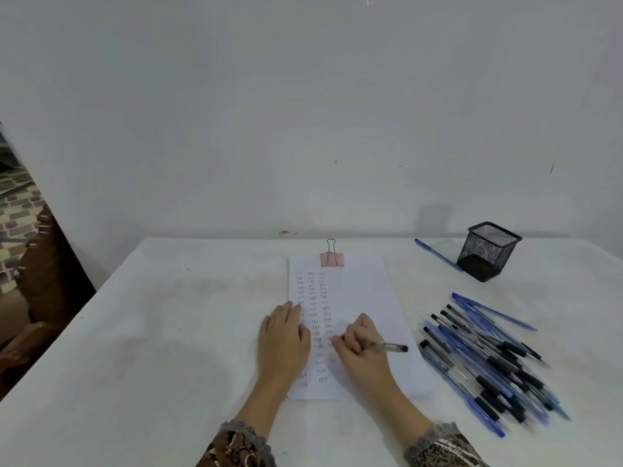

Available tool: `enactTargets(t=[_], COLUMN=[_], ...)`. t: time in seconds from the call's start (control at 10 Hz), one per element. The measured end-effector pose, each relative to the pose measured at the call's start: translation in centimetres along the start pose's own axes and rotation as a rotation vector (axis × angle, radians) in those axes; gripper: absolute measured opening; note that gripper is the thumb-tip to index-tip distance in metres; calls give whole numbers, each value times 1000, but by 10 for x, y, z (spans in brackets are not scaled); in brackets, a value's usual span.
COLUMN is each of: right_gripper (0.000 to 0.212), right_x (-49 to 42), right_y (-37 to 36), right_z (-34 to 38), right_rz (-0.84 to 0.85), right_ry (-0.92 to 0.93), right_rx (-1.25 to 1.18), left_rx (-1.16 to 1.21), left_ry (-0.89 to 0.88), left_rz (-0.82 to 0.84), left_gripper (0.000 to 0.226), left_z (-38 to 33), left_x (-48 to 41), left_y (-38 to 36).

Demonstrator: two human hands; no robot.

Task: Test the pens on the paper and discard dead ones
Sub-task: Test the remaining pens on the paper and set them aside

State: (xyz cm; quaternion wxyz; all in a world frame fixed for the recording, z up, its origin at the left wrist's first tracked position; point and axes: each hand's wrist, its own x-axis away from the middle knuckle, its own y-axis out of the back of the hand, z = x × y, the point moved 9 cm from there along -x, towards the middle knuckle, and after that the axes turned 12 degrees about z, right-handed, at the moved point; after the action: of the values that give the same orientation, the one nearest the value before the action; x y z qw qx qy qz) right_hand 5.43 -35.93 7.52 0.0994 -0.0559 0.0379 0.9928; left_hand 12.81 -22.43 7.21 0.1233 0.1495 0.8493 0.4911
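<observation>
Pinching slim clear pen (387,347) (black-capped) over paper (364,288).

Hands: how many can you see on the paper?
2. The left hand lies flat on the left side of the paper, over the written words. The right hand rests near the middle, gripping a pen. No other hand shows.

Wide bare table (161,332) on the left; on the right, a pen pile (485,362) and mesh cup (487,251) crowd things.
</observation>
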Motion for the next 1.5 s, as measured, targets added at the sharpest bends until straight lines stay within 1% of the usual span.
enactTargets(t=[0.1, 0.2, 0.3, 0.5, 0.6, 0.7, 0.8, 0.9, 1.0, 1.1, 1.2, 1.3, 1.4, 1.5], right_gripper=[48, 40, 47, 43, 48, 52, 47, 49, 50, 49, 40, 52, 51, 53], right_x=[5, 3, 1, 2, 3, 4, 3, 3, 4, 1, 3, 4, 3, 4], right_y=[-2, -2, -6, -8, -6, 1, -2, -4, 0, -3, -4, 6, 3, 5], right_z=[3, 3, 0, 1, 1, 2, 6, 8, 6, 6, 8, 7, 11, 8], right_rz=[-33, -35, -4, -1, -6, -65, -40, -23, -60, -36, -25, -111, -83, -101], right_ry=[19, -5, -38, -36, -50, -49, -32, -41, -45, -45, -49, -47, -44, -44], right_rx=[50, 17, 28, 60, 76, 98, 118, 120, 109, 112, 114, 114, 161, 132], left_rx=[-5, -11, -13, -23, -15, -17, -16, -4, -3, 0, 3, 2, 3, -5], left_ry=[-5, 2, 1, -3, -5, -2, -5, -6, -5, -3, 3, 0, -2, 0], left_rz=[0, 1, -1, -6, -5, 2, 1, -3, 5, 5, 14, 17, 17, 22], left_gripper=[45, 46, 46, 46, 46, 46, 45, 45, 45, 45, 46, 46, 46, 46], left_z=[-1, -1, -1, -2, -2, -1, -1, 0, -1, 0, 1, 0, -1, 0], left_x=[0, 0, 0, 1, 1, 1, 1, 1, 1, 1, 1, 1, 1, 1], left_y=[0, 0, 0, 1, 1, 1, 0, 1, 0, 1, 0, 0, 0, 0])
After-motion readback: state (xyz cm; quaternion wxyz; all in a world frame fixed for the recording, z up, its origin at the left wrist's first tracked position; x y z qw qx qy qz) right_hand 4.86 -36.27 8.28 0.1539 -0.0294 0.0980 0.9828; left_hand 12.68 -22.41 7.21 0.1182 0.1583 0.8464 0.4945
